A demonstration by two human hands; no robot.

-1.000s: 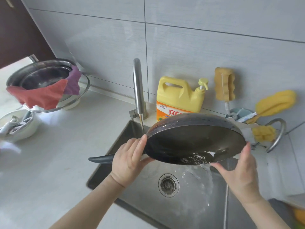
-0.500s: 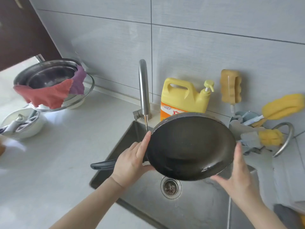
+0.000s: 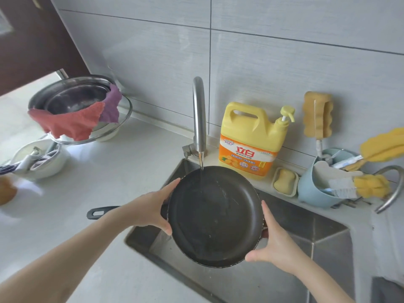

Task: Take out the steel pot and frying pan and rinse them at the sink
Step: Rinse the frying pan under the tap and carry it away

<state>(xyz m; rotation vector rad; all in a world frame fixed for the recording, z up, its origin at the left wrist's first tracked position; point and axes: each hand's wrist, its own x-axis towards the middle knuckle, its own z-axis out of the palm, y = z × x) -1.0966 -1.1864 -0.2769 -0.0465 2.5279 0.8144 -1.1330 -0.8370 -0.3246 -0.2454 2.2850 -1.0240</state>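
You hold the frying pan (image 3: 215, 217) over the sink (image 3: 323, 235), tilted so its dark inside faces you, with a thin stream of water from the faucet (image 3: 199, 114) landing near its far rim. Your left hand (image 3: 150, 207) grips the pan's left edge where the black handle (image 3: 101, 212) meets it, thumb curled on the rim. Your right hand (image 3: 273, 243) cups the right edge, thumb hooked under the near rim and fingers lying up along the side. The steel pot (image 3: 72, 99) sits on the tabletop (image 3: 113, 171) at the far left, nested in a glass bowl (image 3: 122, 119), with a red cloth (image 3: 67, 123) and a purple cloth (image 3: 111, 106) draped over its rim. A yellow detergent jug (image 3: 251, 138) stands just behind the sink, beside a soap dish (image 3: 285, 181) and a blue caddy (image 3: 314, 189) of brushes.
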